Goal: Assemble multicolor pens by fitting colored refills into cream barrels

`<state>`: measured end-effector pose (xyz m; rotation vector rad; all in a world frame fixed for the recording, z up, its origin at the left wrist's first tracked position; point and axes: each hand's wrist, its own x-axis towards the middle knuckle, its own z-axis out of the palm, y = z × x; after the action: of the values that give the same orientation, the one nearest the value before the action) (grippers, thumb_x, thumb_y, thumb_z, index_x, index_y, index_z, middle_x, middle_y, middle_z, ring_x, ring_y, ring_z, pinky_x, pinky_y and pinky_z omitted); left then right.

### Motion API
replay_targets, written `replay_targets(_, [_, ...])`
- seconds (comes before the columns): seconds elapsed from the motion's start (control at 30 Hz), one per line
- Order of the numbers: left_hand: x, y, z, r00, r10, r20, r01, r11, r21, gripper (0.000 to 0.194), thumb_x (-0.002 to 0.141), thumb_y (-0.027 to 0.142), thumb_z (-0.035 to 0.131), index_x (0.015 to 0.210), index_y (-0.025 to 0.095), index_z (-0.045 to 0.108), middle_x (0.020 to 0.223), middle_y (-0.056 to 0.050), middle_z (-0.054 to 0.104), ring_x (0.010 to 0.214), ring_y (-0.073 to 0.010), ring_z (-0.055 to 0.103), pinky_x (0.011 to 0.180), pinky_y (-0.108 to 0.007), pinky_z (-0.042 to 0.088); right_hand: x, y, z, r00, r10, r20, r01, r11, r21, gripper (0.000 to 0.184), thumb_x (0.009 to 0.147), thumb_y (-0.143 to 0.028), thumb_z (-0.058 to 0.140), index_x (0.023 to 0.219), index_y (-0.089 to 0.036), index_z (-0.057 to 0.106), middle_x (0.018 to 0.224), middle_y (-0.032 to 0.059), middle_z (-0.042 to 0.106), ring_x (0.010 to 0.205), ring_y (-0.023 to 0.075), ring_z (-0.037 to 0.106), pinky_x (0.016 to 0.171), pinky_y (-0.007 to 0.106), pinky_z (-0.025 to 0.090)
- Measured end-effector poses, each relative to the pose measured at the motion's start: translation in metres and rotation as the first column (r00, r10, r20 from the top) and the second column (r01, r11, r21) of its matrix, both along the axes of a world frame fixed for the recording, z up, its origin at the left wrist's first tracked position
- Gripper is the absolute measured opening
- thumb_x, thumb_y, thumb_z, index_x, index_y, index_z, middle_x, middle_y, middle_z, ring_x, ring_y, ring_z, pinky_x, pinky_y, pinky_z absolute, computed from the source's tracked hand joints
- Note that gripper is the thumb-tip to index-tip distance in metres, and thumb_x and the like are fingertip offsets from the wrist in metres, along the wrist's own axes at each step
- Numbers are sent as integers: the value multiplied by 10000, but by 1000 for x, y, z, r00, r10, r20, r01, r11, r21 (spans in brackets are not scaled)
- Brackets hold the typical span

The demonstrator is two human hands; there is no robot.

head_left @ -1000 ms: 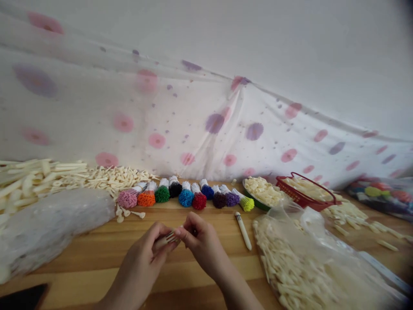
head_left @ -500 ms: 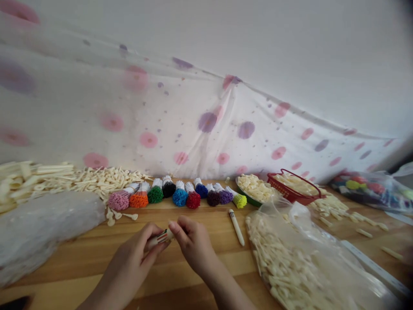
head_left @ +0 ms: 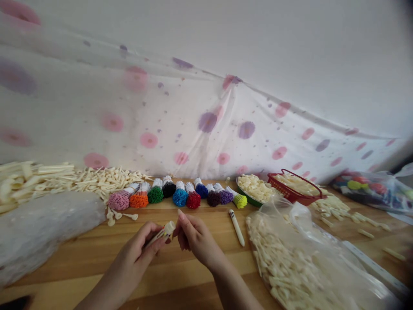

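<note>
My left hand (head_left: 146,245) is closed around a partly assembled multicolour pen (head_left: 163,232). Its slim parts carry small coloured pieces, and a round cream end piece points up and to the right. Close to that end is my right hand (head_left: 193,239), thumb raised against curled fingers; whatever may be in its pinch is hidden. A cream multicolour pen (head_left: 237,228) lies on the wooden table (head_left: 206,284) to the right of my hands. Beyond them stands a row of coloured refill bundles, among them a red one (head_left: 193,199), a blue one (head_left: 180,196) and a pink one (head_left: 119,200).
Cream plastic parts (head_left: 106,183) are heaped at the back left, behind a clear plastic bag (head_left: 51,232). On the right are a bulging bag of cream parts (head_left: 284,258), a green-rimmed bowl (head_left: 253,200), a red basket (head_left: 292,194) and a white strip (head_left: 374,267).
The pen in my left hand has tilted so its round end shows. My right hand has drawn slightly back from that end, its thumb now pointing up.
</note>
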<state>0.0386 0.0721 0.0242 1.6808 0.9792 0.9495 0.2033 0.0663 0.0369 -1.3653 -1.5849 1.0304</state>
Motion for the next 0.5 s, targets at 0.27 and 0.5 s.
replay_targets(0.27, [0, -2, 2, 974, -20, 224, 60, 984, -171, 344, 749, 552, 611, 871, 230, 610, 781, 0, 654, 624, -139, 528, 597, -237, 435, 111, 20, -3, 730, -387, 564, 476, 879, -13, 236, 865, -353, 518, 902, -144, 621, 871, 94, 639, 865, 234, 597, 745, 338, 435])
replay_targets(0.5, [-3, -6, 0, 948, 7, 319, 53, 983, -178, 302, 662, 480, 737, 785, 231, 617, 720, 37, 594, 706, -140, 524, 639, -215, 421, 175, 25, -49, 431, -445, 785, 686, 727, 35, 298, 889, -320, 538, 1136, -153, 543, 1161, 84, 567, 1027, 232, 560, 880, 457, 441])
